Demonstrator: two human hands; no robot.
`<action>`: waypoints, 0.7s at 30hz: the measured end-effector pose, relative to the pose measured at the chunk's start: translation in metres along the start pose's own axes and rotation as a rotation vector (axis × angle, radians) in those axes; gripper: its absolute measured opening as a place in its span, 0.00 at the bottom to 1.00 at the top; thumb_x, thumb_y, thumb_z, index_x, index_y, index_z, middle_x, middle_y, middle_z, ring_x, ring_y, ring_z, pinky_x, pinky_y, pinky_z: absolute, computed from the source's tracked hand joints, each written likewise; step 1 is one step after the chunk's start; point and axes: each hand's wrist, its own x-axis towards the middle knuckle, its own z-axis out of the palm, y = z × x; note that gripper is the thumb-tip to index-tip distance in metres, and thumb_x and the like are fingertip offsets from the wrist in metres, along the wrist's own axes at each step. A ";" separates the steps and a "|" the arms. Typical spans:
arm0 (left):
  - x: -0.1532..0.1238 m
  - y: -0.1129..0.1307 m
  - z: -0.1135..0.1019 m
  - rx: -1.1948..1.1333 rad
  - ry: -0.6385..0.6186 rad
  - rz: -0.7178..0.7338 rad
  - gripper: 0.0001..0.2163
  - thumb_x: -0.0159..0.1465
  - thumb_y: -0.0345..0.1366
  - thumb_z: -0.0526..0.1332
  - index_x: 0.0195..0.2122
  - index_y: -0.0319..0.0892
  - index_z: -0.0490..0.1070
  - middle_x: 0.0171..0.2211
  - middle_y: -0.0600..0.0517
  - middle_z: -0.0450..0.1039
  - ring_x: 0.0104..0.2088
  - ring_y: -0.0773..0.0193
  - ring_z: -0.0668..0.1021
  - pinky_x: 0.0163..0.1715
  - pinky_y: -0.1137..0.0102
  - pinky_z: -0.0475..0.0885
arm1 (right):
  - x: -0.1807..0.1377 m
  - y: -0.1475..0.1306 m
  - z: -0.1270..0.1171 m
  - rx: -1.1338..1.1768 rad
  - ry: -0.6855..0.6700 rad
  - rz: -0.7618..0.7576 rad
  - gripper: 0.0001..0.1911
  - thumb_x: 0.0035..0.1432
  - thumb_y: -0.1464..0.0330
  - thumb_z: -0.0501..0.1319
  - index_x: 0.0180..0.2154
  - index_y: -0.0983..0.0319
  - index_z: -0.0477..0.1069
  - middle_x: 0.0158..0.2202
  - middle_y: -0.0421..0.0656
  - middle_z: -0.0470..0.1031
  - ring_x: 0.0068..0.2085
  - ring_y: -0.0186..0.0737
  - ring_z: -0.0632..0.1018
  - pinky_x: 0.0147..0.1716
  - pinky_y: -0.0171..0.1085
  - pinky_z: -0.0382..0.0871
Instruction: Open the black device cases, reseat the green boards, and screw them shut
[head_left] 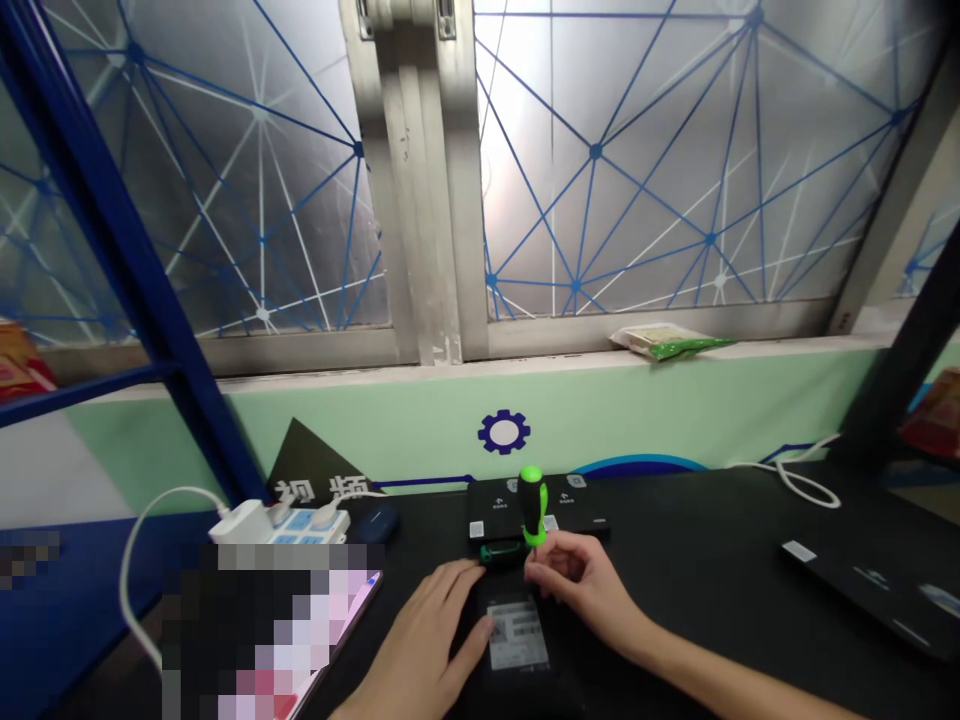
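Observation:
My right hand (579, 585) is closed round the shaft of a green-and-black screwdriver (532, 508), which stands upright with its tip down on a small black box (516, 640). The box carries a white label on top. My left hand (424, 640) lies flat with fingers stretched out, pressing on the left side of that box. A second green-and-black tool (501, 551) lies just behind the box. Further back sits another flat black box (540, 508) with white markings.
A white power strip (281, 522) with a white cable sits at the left, in front of a blurred screen (270, 630). A dark oval item (375, 520) lies beside the strip. More flat black boxes (874, 585) lie at the right. A packet (664, 342) rests on the window sill.

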 end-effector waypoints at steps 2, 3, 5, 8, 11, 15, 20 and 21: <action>0.000 0.001 -0.001 0.000 0.001 0.003 0.18 0.73 0.45 0.54 0.61 0.49 0.63 0.59 0.47 0.70 0.59 0.52 0.73 0.57 0.54 0.71 | -0.001 0.001 0.000 -0.012 -0.003 -0.012 0.18 0.50 0.56 0.73 0.29 0.62 0.73 0.28 0.41 0.77 0.25 0.33 0.71 0.25 0.33 0.65; 0.000 0.002 -0.002 -0.001 -0.002 0.006 0.17 0.73 0.45 0.54 0.61 0.49 0.63 0.59 0.47 0.70 0.59 0.52 0.73 0.57 0.54 0.71 | -0.001 0.001 0.000 -0.019 -0.003 -0.015 0.18 0.52 0.55 0.72 0.30 0.62 0.73 0.28 0.41 0.77 0.25 0.33 0.71 0.26 0.33 0.66; 0.001 0.004 -0.003 -0.005 -0.009 0.010 0.17 0.73 0.45 0.53 0.61 0.50 0.63 0.59 0.48 0.70 0.58 0.53 0.73 0.58 0.55 0.70 | -0.001 0.000 0.000 -0.031 -0.006 -0.017 0.18 0.53 0.54 0.71 0.30 0.62 0.73 0.29 0.42 0.78 0.25 0.34 0.72 0.26 0.33 0.67; 0.002 0.008 -0.005 -0.004 -0.013 0.013 0.16 0.73 0.44 0.53 0.60 0.49 0.64 0.58 0.47 0.70 0.58 0.53 0.73 0.57 0.56 0.70 | -0.002 -0.004 0.000 -0.047 -0.017 -0.018 0.19 0.54 0.52 0.69 0.31 0.62 0.73 0.28 0.43 0.78 0.26 0.35 0.74 0.26 0.33 0.68; 0.003 0.011 -0.008 0.005 -0.005 0.019 0.16 0.73 0.44 0.53 0.59 0.48 0.65 0.57 0.48 0.71 0.57 0.53 0.73 0.57 0.56 0.71 | -0.002 -0.004 0.000 -0.048 -0.020 -0.023 0.19 0.55 0.53 0.69 0.31 0.62 0.73 0.28 0.42 0.78 0.26 0.35 0.74 0.27 0.33 0.69; 0.003 0.014 -0.010 0.023 -0.021 0.033 0.16 0.74 0.44 0.52 0.59 0.46 0.65 0.57 0.48 0.71 0.57 0.55 0.73 0.56 0.58 0.71 | -0.003 0.000 -0.002 -0.035 -0.027 -0.021 0.18 0.56 0.54 0.69 0.31 0.63 0.72 0.28 0.42 0.78 0.25 0.33 0.73 0.26 0.32 0.68; 0.001 0.015 -0.005 0.132 -0.001 0.026 0.17 0.74 0.43 0.51 0.60 0.44 0.65 0.57 0.46 0.71 0.56 0.53 0.73 0.55 0.56 0.70 | -0.003 -0.001 -0.002 -0.059 -0.024 -0.025 0.18 0.57 0.55 0.68 0.31 0.63 0.71 0.27 0.42 0.78 0.24 0.33 0.73 0.26 0.32 0.67; 0.000 0.016 -0.003 0.164 0.011 0.015 0.17 0.74 0.44 0.51 0.59 0.44 0.66 0.56 0.45 0.72 0.55 0.52 0.74 0.55 0.55 0.69 | -0.004 -0.002 -0.002 -0.062 -0.021 -0.024 0.18 0.57 0.55 0.68 0.31 0.63 0.71 0.27 0.42 0.78 0.25 0.33 0.73 0.26 0.32 0.67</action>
